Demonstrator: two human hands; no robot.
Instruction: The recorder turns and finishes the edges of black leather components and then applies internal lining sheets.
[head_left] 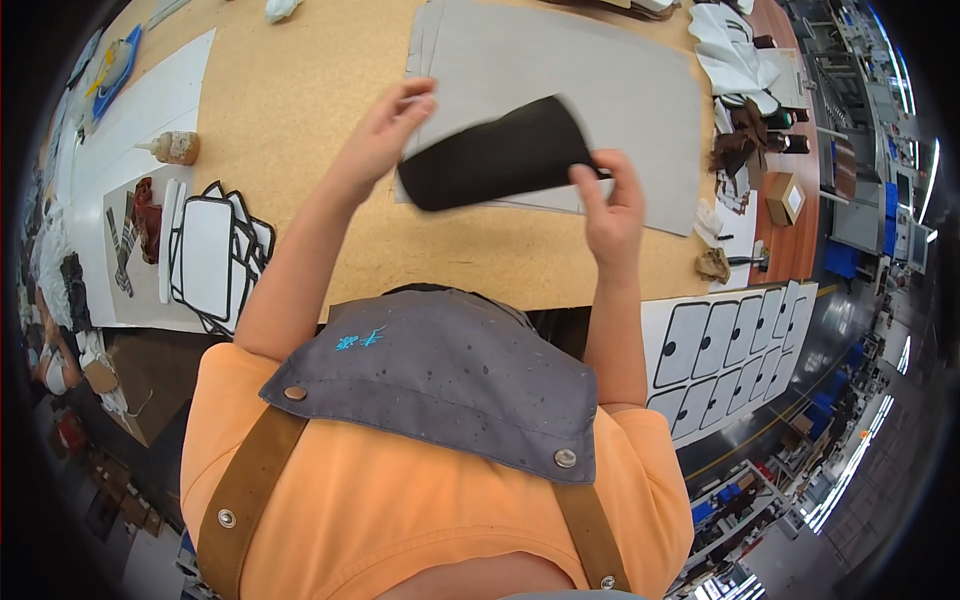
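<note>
A black, flat, rounded panel (500, 155), somewhat blurred, is held tilted above grey sheets (560, 60) on the workbench. My right hand (612, 205) grips its right end, thumb on the near face and fingers behind. Beside the panel's left end, apart from it, my left hand (395, 120) is raised with its fingers curled toward the thumb. A small pale spot shows between those fingertips; what it is, I cannot make out.
White panels with black borders (207, 255) are stacked at left, near a squeeze bottle (178, 148) and scissors (122, 245). Rows of similar pieces (720, 350) lie at lower right. Thread spools (790, 143), a small cardboard box (786, 198) and crumpled white material (730, 50) sit along the right side.
</note>
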